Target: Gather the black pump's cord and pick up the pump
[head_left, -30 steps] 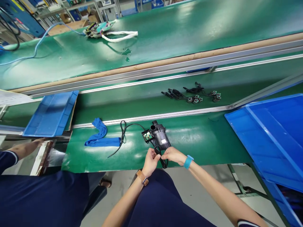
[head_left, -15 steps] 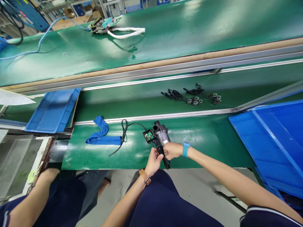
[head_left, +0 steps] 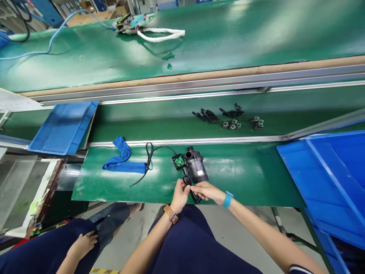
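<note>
A black pump point(head_left: 195, 168) with an open green circuit board point(head_left: 179, 161) on its left lies on the green bench point(head_left: 242, 179) near the front edge. A black cable point(head_left: 155, 152) runs from it to the left. My left hand point(head_left: 180, 195) and my right hand point(head_left: 207, 191) meet just in front of the pump, both pinched on a small bundled loop of black cable point(head_left: 194, 192). A brown watch strap is on my left wrist, a blue band on my right.
A blue cloth point(head_left: 121, 160) lies left of the cable. Several black wired parts point(head_left: 229, 118) sit on the middle belt. Blue bins stand at the right point(head_left: 330, 179) and a blue tray point(head_left: 61, 127) at the left. Another person's hand point(head_left: 82, 243) rests on their lap, lower left.
My right hand drew back from the pump toward the bench edge, and both hands now hold the cable loop. The person at the left lowered their hand to their lap. The camera shifted slightly.
</note>
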A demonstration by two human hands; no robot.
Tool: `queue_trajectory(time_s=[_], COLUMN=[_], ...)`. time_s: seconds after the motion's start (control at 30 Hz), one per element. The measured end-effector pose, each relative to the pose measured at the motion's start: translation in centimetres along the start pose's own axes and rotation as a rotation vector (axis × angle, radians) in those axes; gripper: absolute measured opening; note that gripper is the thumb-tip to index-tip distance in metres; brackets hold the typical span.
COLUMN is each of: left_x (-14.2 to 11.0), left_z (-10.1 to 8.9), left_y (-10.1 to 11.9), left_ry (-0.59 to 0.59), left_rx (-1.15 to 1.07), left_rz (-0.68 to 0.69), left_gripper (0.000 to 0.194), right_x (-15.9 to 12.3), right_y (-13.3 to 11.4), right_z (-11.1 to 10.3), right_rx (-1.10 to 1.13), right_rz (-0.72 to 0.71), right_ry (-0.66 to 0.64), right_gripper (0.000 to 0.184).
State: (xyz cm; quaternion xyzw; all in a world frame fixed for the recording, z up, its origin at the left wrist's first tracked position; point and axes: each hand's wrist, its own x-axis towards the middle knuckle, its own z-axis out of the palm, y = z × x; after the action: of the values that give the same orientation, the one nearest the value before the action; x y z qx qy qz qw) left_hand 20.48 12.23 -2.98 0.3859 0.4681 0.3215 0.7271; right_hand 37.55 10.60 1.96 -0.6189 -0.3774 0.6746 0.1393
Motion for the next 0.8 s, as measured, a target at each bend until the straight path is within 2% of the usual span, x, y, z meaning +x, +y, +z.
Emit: queue_trajectory(time_s=[0.23, 0.37, 0.47, 0.57, 0.6, 0.63, 0.7, 0.73, 0.8], left_x=[0.4, 0.5, 0.6, 0.6, 0.6, 0.6, 0.6, 0.6, 0.5], left_z=[-1.1, -1.4, -1.4, -1.2, -1.1, -1.0, -0.8, -0.7, -0.5], left_y=[0.1, 0.0, 0.0, 0.1, 0.0, 0.0, -0.2, -0.3, -0.4], left_ry=[-0.065, -0.092, -0.102, -0.093, -0.088, -0.081, -0.065, -0.056, -0.039], left_rx=[0.049, 0.055, 0.036, 0.014, 0.017, 0.023, 0.038, 0.045, 0.058], left_rz=[-0.019, -0.02, -0.028, -0.034, -0.038, -0.042, -0.045, -0.037, -0.008], left_gripper=[0.053, 0.05, 0.052, 0.057, 0.058, 0.059, 0.059, 0.059, 0.056], right_x=[1.0, 1.2, 0.5, -0.4, -0.7, -0.9, -1.0, -0.9, -0.4], right_y=[0.0, 0.1, -0.4, -0.5, -0.3, 0.0, 0.8, 1.1, 1.7], right_z=[-0.1, 0.0, 0.0, -0.6, -1.0, -1.2, -1.6, -1.6, -1.2], right_rx=[-0.101, -0.224, -0.361, -0.617, -0.646, -0.619, -0.426, -0.325, -0.226], right_rz=[-0.101, -0.192, -0.363, -0.591, -0.609, -0.58, -0.408, -0.312, -0.192], right_ry=[0.035, -0.011, -0.009, -0.038, -0.01, 0.042, 0.145, 0.157, 0.09], right_gripper=[0.034, 0.028, 0.025, 0.021, 0.019, 0.017, 0.023, 0.034, 0.055])
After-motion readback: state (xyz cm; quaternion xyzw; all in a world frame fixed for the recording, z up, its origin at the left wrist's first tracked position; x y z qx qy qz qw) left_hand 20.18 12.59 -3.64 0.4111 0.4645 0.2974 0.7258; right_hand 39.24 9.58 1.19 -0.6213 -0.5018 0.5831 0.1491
